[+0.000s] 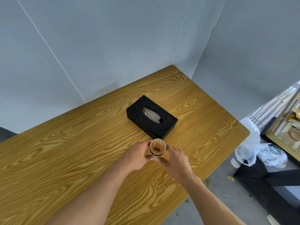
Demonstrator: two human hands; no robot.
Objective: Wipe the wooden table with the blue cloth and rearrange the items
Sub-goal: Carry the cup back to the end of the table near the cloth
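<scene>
A small round container (pixel 157 147) with a brownish top and a dark band stands on the wooden table (pixel 65 156), just in front of a black tissue box (pixel 168 125) with white tissue showing in its slot. My left hand (pixel 136 155) grips the container's left side and my right hand (pixel 176 159) holds its right side, fingers wrapped around it. No blue cloth is in view.
Grey walls close off the table's far and right-rear sides. Past the table's right edge, a white plastic bag (pixel 250 143) lies on dark furniture (pixel 259 176) over a grey floor, with a glass-fronted cabinet (pixel 285 127) beyond.
</scene>
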